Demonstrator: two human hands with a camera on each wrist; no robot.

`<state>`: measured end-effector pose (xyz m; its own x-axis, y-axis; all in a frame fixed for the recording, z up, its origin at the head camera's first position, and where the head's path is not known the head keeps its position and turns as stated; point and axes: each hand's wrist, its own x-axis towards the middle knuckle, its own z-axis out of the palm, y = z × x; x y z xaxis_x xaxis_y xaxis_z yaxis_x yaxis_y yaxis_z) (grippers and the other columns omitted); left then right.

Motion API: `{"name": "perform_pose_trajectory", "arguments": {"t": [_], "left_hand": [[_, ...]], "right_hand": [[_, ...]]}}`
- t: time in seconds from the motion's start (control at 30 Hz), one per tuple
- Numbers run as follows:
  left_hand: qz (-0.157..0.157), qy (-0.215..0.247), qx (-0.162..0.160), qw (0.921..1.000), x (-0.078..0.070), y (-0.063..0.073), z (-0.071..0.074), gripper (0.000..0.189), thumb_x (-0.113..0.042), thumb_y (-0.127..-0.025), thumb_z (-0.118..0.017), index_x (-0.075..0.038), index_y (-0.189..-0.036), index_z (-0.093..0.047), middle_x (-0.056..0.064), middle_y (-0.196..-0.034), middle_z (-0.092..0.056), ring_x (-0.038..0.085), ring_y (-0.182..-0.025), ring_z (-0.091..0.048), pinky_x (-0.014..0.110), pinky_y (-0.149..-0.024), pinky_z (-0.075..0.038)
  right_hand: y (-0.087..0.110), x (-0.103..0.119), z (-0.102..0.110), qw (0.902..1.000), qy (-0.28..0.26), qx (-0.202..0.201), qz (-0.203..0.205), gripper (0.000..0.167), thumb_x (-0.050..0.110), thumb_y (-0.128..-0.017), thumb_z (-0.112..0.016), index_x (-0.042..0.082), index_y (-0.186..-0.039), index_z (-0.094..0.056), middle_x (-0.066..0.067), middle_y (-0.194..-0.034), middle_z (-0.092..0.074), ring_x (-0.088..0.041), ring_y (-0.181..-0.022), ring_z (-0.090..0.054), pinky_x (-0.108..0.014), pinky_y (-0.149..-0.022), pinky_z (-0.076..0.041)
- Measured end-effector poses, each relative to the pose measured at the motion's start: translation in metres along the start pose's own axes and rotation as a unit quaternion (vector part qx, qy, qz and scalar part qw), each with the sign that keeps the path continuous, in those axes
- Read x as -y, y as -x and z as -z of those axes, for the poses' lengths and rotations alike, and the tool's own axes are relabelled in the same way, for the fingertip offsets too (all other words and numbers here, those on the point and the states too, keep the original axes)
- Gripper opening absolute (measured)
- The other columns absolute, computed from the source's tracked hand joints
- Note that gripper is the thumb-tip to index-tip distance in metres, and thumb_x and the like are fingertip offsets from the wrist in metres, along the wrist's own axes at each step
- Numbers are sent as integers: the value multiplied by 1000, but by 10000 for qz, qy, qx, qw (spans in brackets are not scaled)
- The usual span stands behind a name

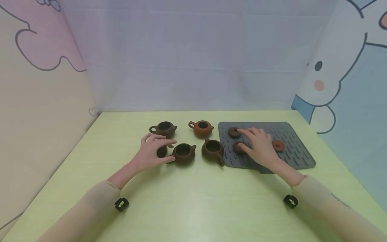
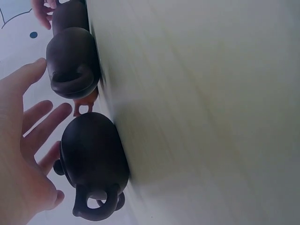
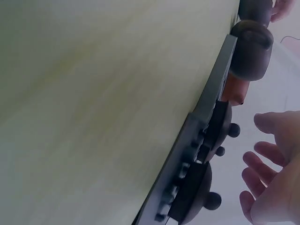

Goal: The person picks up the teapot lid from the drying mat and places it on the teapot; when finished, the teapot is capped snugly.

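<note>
My left hand (image 1: 150,152) hovers over a dark brown teapot (image 2: 95,150), fingers spread and partly hiding it in the head view. That pot wears its lid, whose knob (image 2: 58,167) shows beside the fingers in the left wrist view. Just right of the left hand sits a lidless dark teapot (image 1: 184,153), its handle by my thumb. My right hand (image 1: 260,148) is held above a grey ridged mat (image 1: 297,151) with loosely bent fingers, gripping nothing. Two dark lids (image 1: 234,132) lie on the mat near its thumb and index finger; a reddish lid (image 1: 278,145) lies to the right.
Another lidless dark teapot (image 1: 213,150) stands against the mat's left edge. Farther back are a lidless dark pot (image 1: 164,128) and a lidless reddish pot (image 1: 202,128). A pale cloth wall (image 1: 193,67) closes off the back of the light yellow-green table (image 1: 193,201).
</note>
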<state>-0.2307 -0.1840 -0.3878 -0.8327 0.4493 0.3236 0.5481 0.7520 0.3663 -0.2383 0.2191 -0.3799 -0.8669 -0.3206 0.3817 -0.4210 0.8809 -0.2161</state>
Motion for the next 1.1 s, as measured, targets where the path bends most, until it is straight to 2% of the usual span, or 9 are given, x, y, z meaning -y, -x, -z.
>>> {"name": "perform_pose_trajectory", "arguments": {"t": [0.23,0.47,0.73,0.87,1.1], "left_hand": [[171,49,115,9998,-1,-1,1,47,-41,-80,-80,-24,-123,-70,-10,-103,-76,27,-130,-49,66,-117,-6],[112,38,113,9999,1,0,0,38,-35,-81,-80,-25,-116,-74,-10,-110,-75,28,-129,-51,68,-116,-5],[80,124,127,9998,0,0,0,36,-31,-81,-80,-26,-117,-73,-9,-110,-76,29,-128,-52,70,-115,-6],[37,160,151,9997,1,0,0,36,-31,-82,-79,-25,-117,-73,-8,-112,-75,30,-128,-52,67,-116,-11],[-19,288,226,9993,4,0,0,36,-30,-83,-78,-24,-118,-73,-8,-113,-75,29,-126,-53,58,-111,-30]], "right_hand": [[2,-9,1,9989,152,413,-166,36,22,-92,-70,13,-126,-67,-17,-120,-63,-41,-111,-50,-58,-83,-36],[2,-12,0,9989,132,439,-136,23,18,-91,-70,13,-113,-73,-13,-110,-67,-37,-103,-53,-54,-79,-34],[1,-13,-1,9987,86,489,-144,19,18,-91,-71,13,-109,-74,-13,-107,-69,-35,-101,-53,-55,-80,-34],[0,-14,-1,9987,50,487,-149,17,18,-91,-71,14,-107,-74,-12,-105,-70,-35,-101,-53,-56,-82,-34],[0,-12,0,9986,7,513,-123,16,17,-91,-70,14,-106,-74,-12,-103,-70,-35,-99,-53,-57,-82,-34]]}}
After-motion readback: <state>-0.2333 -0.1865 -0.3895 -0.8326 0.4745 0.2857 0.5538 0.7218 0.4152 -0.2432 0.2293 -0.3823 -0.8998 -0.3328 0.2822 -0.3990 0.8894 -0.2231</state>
